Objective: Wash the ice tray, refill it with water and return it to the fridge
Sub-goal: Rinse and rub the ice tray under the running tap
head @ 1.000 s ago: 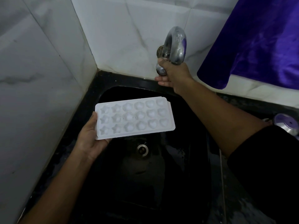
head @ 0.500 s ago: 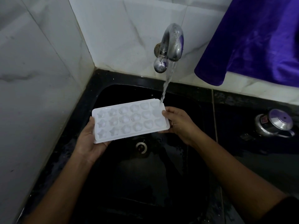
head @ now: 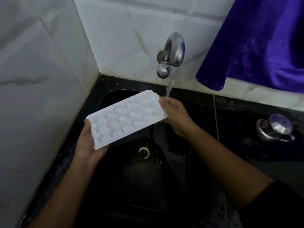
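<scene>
White ice tray [head: 126, 120] held over a black sink [head: 148, 186] under a running tap [head: 174, 51].
The near end is gripped by the left hand [head: 87, 145], thumb along the edge, fingers hidden beneath; the far end is gripped by the right hand [head: 176, 116], fingers curled round the rim. The tray is tilted, far end raised. The water stream [head: 170, 84] is met at the right hand, beside the tray's far corner.

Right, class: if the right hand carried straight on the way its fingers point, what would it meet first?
The ice tray, whose right end the right hand grips. Beyond it, probably the back-left rim of the sink below the tiled wall, though depth is unclear from one view.
</scene>
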### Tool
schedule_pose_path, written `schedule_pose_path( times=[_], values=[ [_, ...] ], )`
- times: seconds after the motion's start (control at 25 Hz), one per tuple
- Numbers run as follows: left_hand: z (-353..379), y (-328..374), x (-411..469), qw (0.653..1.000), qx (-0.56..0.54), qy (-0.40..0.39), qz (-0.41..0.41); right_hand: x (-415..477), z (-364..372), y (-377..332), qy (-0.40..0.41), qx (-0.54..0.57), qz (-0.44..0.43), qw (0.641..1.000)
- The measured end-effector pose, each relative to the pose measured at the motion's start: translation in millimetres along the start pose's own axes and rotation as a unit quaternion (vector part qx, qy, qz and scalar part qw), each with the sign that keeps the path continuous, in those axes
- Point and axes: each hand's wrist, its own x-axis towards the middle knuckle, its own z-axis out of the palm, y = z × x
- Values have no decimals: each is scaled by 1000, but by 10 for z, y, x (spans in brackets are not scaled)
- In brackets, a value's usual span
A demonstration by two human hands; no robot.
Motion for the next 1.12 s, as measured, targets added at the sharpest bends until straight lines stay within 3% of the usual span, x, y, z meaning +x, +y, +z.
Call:
schedule_pose_path(
  times=[0.08, 0.12, 0.28, 0.36, 0.56, 0.72, 0.92, 0.96, 1.04, 1.12],
  values=[
    [-43, 18, 0, 1000, -18, 5, 4, -40, -59, -2, -76, 66, 30, 994],
    [-55, 11, -1, 1000, -22, 2, 4, -45, -74, 12, -78, 70, 36, 994],
    [41, -135, -22, 999, -11, -41, 5, 8, -57, 17, 49, -20, 11, 999],
    [82, -163, -22, 998, 6, -66, 9, 56, -87, -18, 76, -58, 2, 995],
    [26, -83, 36, 997, -20, -71, 3, -20, -293, -1, -62, 5, 59, 996],
    [111, -146, 8, 993, 18, -113, -1, 87, -257, 46, 58, -104, 14, 993],
    [116, -274, 33, 996, -6, -88, -30, 268, -297, -223, 63, -237, 133, 960],
    [122, -281, 37, 995, -2, -91, -28, 278, -294, -228, 67, -263, 125, 954],
    [154, -271, 56, 996, 4, -87, -27, 232, -274, -174, 78, -357, 23, 931],
    [161, -233, 79, 997, 5, -76, -21, 64, -286, -69, 21, -489, -96, 867]
  ],
)
